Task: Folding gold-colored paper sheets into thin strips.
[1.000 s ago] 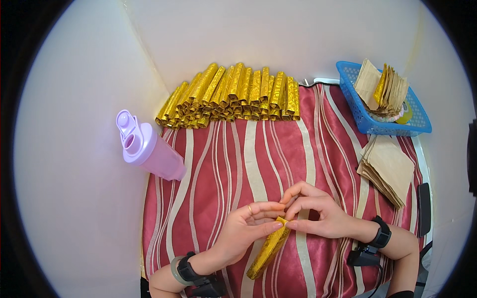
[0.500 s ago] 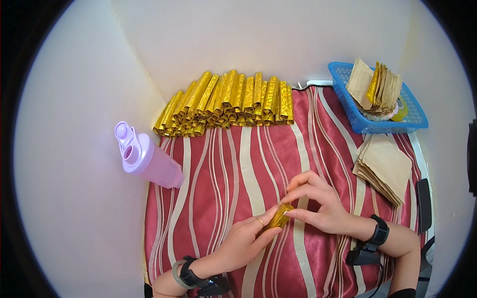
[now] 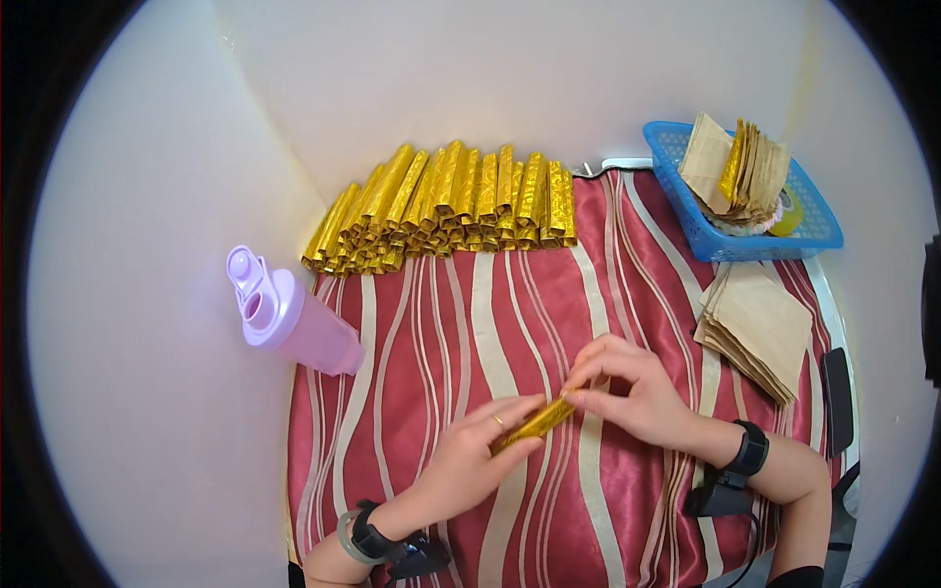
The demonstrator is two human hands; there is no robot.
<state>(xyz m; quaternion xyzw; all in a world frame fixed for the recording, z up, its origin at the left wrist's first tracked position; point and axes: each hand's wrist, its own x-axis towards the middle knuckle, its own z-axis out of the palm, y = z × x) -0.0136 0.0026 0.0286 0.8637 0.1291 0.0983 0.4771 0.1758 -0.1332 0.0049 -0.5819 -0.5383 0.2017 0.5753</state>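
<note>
Between my two hands lies a folded gold foil paper stick (image 3: pixel 538 424), slanting up to the right just above the cloth. My left hand (image 3: pixel 477 449) grips its lower end between thumb and fingers. At the upper end, my right hand (image 3: pixel 627 387) pinches the tip with thumb and fingertips. A pile of similar gold foil paper sticks (image 3: pixel 441 201) lies at the far side, stacked in layers. To the right of my right hand sits a stack of tan paper sheets (image 3: pixel 757 323).
A lilac shaker bottle (image 3: pixel 299 318) leans at the left. At the far right, a blue plastic basket (image 3: pixel 711 245) holds more tan sheets and a yellow round item. A dark phone-like slab (image 3: pixel 836 402) lies at the right edge. Red striped cloth (image 3: pixel 421 343) covers the table; pale walls surround it.
My left hand has slid down and left along the gold stick, so more of it shows. My right hand stays near the upper end, its fingers drawn closer together.
</note>
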